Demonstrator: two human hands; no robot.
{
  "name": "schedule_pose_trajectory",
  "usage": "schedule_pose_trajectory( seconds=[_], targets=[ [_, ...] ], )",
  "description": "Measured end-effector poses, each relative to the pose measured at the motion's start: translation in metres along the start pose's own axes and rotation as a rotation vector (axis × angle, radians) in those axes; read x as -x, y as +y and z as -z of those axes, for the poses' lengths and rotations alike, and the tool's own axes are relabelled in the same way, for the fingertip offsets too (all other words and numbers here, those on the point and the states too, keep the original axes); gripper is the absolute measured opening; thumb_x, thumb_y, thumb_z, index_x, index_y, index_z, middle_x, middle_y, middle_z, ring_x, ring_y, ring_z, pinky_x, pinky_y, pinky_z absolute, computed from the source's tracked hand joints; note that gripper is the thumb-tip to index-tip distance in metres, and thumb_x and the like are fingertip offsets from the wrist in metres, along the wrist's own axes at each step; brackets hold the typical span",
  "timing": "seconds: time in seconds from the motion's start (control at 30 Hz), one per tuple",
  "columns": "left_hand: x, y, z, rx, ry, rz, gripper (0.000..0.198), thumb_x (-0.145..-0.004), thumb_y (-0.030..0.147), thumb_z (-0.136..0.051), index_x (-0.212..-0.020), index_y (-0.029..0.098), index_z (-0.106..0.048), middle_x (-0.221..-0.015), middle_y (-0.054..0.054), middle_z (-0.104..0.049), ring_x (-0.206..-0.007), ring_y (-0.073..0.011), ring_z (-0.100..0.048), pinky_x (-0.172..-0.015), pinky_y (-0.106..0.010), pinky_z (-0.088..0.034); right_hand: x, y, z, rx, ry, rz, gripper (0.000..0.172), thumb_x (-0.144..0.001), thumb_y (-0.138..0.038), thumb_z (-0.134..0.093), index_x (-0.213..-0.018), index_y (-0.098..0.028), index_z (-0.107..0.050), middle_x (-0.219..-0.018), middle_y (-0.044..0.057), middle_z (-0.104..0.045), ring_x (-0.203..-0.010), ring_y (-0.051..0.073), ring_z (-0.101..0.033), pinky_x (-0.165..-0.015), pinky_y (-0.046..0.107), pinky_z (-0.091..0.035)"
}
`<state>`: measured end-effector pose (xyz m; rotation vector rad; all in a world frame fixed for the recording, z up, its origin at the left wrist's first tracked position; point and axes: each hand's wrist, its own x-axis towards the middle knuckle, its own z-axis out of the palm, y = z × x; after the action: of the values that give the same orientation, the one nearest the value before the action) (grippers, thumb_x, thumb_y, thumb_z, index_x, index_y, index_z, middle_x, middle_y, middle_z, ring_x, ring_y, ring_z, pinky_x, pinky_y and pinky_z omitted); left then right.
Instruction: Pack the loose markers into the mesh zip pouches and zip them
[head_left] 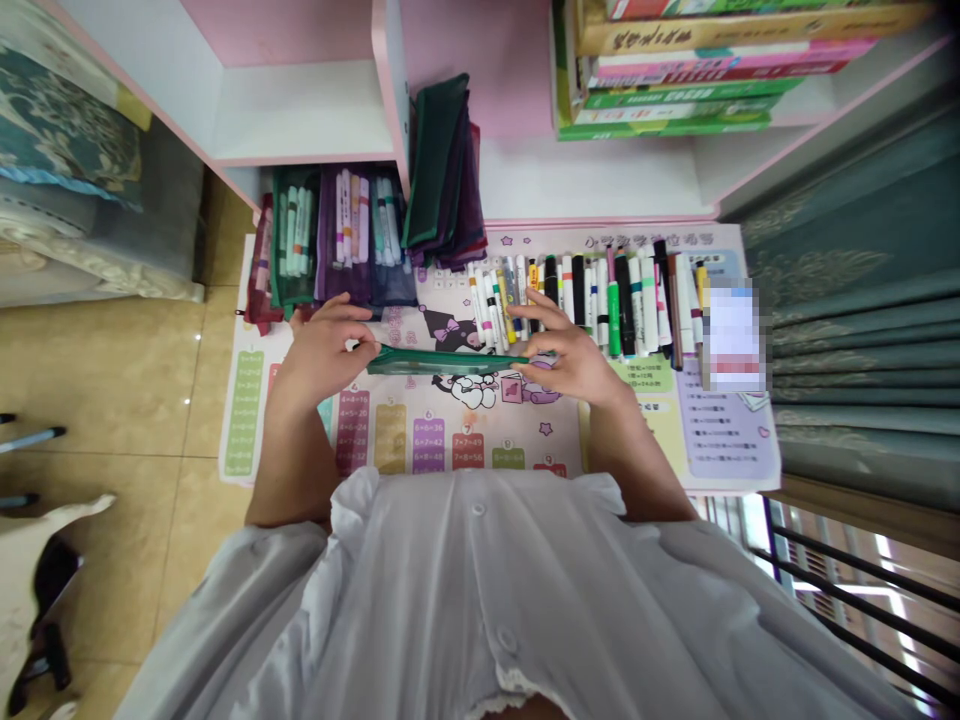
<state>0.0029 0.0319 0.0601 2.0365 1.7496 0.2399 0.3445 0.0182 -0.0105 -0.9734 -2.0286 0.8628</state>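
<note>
A green mesh pouch (pixel 450 362) is stretched level between my two hands, above the printed desk mat. My left hand (pixel 326 350) pinches its left end between thumb and fingertips. At the other end my right hand (pixel 562 345) pinches the pouch's corner, its upper fingers raised. Just beyond my right hand lies a row of markers (pixel 615 300) in many colours, side by side. Past my left hand are filled mesh pouches: a green pouch (pixel 295 240), a purple pouch (pixel 345 235) and a dark blue pouch (pixel 390 235), each with several markers inside. Whether the held pouch contains anything, I cannot tell.
A stack of green and purple mesh pouches (pixel 442 170) leans against the shelf divider (pixel 390 90). Books (pixel 690 80) are piled on the right shelf. A blurred-out phone-like object (pixel 735 335) lies at the mat's right edge, near the curtain (pixel 847 330). A red pouch (pixel 262 270) sits far left.
</note>
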Motion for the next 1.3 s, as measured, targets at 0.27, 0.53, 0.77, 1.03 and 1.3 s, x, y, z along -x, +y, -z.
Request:
schedule_pose_trajectory(
  seconds=[0.27, 0.53, 0.77, 1.03, 1.3],
  targets=[
    [0.001, -0.001, 0.001, -0.006, -0.005, 0.001, 0.02, -0.081, 0.029, -0.059, -0.064, 0.025, -0.069, -0.125, 0.0, -0.069, -0.136, -0.0336, -0.048, -0.119, -0.068, -0.018, -0.001, -0.001, 0.0, 0.002, -0.008, -0.016, 0.02, -0.081, -0.033, -0.074, -0.068, -0.026, -0.061, -0.145, -0.008, -0.057, -0.149, 0.03, -0.034, -0.124, 0.061, -0.026],
    [0.001, -0.002, 0.004, -0.004, 0.013, 0.017, 0.02, -0.081, 0.03, -0.059, -0.064, 0.024, -0.069, -0.125, 0.001, -0.07, -0.136, -0.0334, -0.048, -0.119, -0.064, -0.019, 0.0, 0.001, 0.0, 0.011, 0.003, 0.001, 0.021, -0.081, -0.033, -0.074, -0.067, -0.025, -0.061, -0.144, -0.007, -0.057, -0.15, 0.03, -0.032, -0.123, 0.06, -0.029],
    [0.002, -0.005, 0.006, -0.013, 0.007, 0.027, 0.02, -0.082, 0.032, -0.059, -0.064, 0.024, -0.065, -0.126, 0.001, -0.069, -0.136, -0.0333, -0.048, -0.118, -0.065, -0.02, -0.001, 0.001, -0.001, -0.006, 0.008, 0.01, 0.022, -0.081, -0.034, -0.075, -0.066, -0.026, -0.06, -0.144, -0.007, -0.058, -0.15, 0.03, -0.032, -0.123, 0.061, -0.029],
    [0.0, -0.019, 0.003, 0.013, 0.04, -0.016, 0.018, -0.081, 0.033, -0.058, -0.074, 0.027, -0.073, -0.12, 0.002, -0.071, -0.129, -0.0276, -0.053, -0.118, -0.05, -0.033, 0.0, 0.002, -0.001, -0.017, -0.001, -0.008, 0.021, -0.08, -0.034, -0.075, -0.068, -0.026, -0.061, -0.144, -0.007, -0.057, -0.15, 0.031, -0.032, -0.124, 0.06, -0.028],
    [0.001, -0.024, 0.005, 0.016, 0.069, 0.003, 0.017, -0.081, 0.031, -0.057, -0.076, 0.027, -0.073, -0.12, 0.002, -0.071, -0.124, -0.0265, -0.057, -0.115, -0.047, -0.038, 0.0, 0.001, 0.0, -0.014, -0.006, -0.012, 0.02, -0.08, -0.033, -0.075, -0.068, -0.026, -0.06, -0.144, -0.006, -0.057, -0.15, 0.03, -0.031, -0.123, 0.06, -0.03]
  ],
)
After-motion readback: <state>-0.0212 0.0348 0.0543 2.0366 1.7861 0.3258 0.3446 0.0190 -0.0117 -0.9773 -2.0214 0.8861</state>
